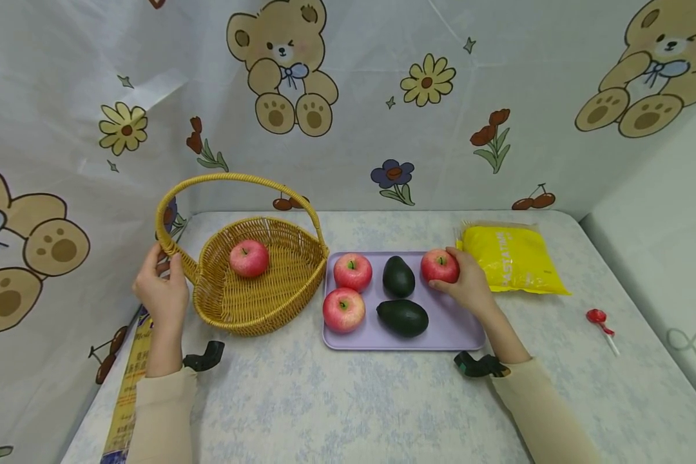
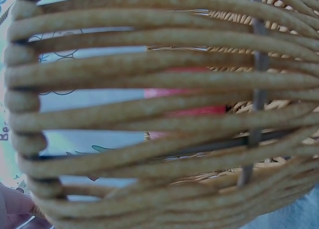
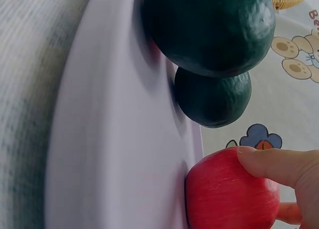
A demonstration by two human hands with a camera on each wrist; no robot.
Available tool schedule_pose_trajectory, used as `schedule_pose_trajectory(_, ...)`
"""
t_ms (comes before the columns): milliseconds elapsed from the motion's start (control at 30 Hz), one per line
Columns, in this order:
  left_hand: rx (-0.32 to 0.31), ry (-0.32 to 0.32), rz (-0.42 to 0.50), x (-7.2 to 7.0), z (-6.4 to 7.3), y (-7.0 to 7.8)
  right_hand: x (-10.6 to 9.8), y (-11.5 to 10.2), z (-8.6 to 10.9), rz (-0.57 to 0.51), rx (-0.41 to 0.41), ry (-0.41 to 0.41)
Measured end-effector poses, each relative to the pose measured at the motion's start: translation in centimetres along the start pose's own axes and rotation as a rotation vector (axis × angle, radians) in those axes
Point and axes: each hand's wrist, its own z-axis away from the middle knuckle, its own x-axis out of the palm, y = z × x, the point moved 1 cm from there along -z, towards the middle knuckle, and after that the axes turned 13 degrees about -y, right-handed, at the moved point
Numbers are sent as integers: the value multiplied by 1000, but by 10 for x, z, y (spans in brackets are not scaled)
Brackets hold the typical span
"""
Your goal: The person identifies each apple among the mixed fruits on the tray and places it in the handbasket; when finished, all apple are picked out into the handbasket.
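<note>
My left hand grips the handle of a yellow wicker basket low on its left side. Inside the basket lies one red apple; through the weave in the left wrist view, a patch of that apple shows red. On the lilac tray, my right hand holds another apple at the back right, thumb on its near side in the right wrist view. Two more apples sit at the tray's left, with two dark green avocados between them and my right hand.
Behind my right hand lies a yellow plastic packet. A red lollipop rests farther right on the pale table. Along the left table edge runs a printed yellow strip. A bear-patterned sheet hangs behind the table.
</note>
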Motion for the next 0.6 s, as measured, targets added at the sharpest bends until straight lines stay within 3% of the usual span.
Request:
schedule_pose_trajectory(267, 14, 11, 6, 0, 0, -2, 0, -1, -1, 11, -8, 26)
schedule_pose_trajectory(600, 7, 5, -4, 0, -1, -1, -6, -9, 3, -83, -45, 165)
